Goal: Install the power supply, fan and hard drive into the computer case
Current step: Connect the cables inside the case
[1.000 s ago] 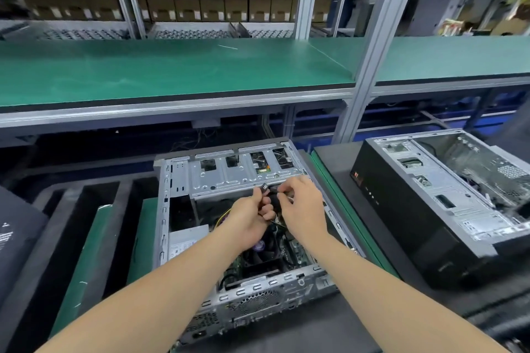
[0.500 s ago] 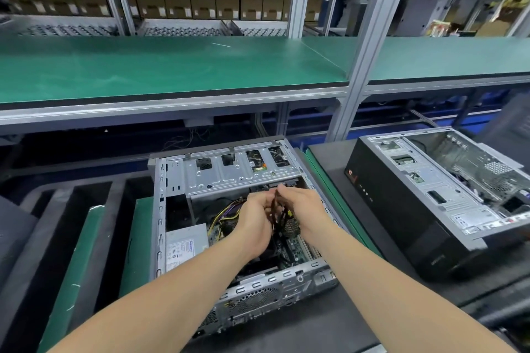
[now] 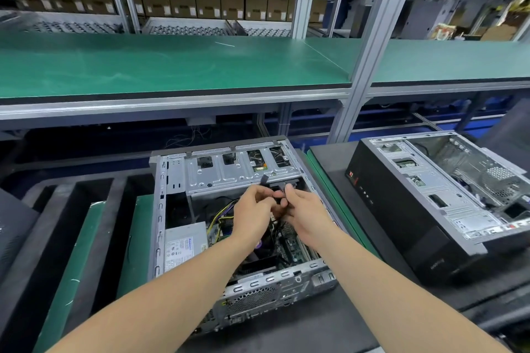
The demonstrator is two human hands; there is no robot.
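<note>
An open grey computer case point(image 3: 160, 209) lies on its side in front of me. A silver power supply point(image 3: 185, 246) with a white label sits in its left part, with yellow and black wires point(image 3: 219, 216) running off it. Under my forearm shows part of a dark fan point(image 3: 259, 246) on the motherboard. My left hand point(image 3: 253, 213) and my right hand point(image 3: 305, 213) meet just below the silver drive cage point(image 3: 229, 173). Both pinch a thin black cable with a black connector point(image 3: 263, 180) sticking up from my left fingers. No hard drive can be made out.
A second open case point(image 3: 430, 206) with a black front lies to the right on a dark mat. Green-topped pads point(image 3: 71, 266) and dark foam channels lie to the left. A green shelf point(image 3: 172, 66) overhangs the work area, with an aluminium post point(image 3: 370, 46) beside it.
Both hands stayed together under the drive cage and shifted slightly. The black connector now sticks up above my left fingers. The camera view moved a little.
</note>
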